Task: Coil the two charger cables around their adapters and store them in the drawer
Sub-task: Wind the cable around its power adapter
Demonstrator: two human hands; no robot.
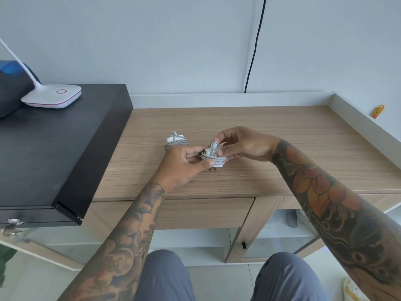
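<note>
table (249, 127): pale wood-grain top, matt, fine straight streaks
drawer (201, 211): same pale wood-grain front, matt, smooth
held adapter (217, 163): white plastic, smooth, slight sheen
its cable (213, 157): grey rubbery sheath, matt
second adapter (173, 140): white smooth plastic, wound in the same grey matt cable
black cabinet (54, 148): dark top, satin, smooth
lamp base (52, 96): glossy white plastic, pink trim
trousers (165, 276): grey woven cloth, matt

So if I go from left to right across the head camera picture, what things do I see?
White lamp base → coiled charger on the desk → charger held in both hands → black cable on the wall → small orange thing.
</note>
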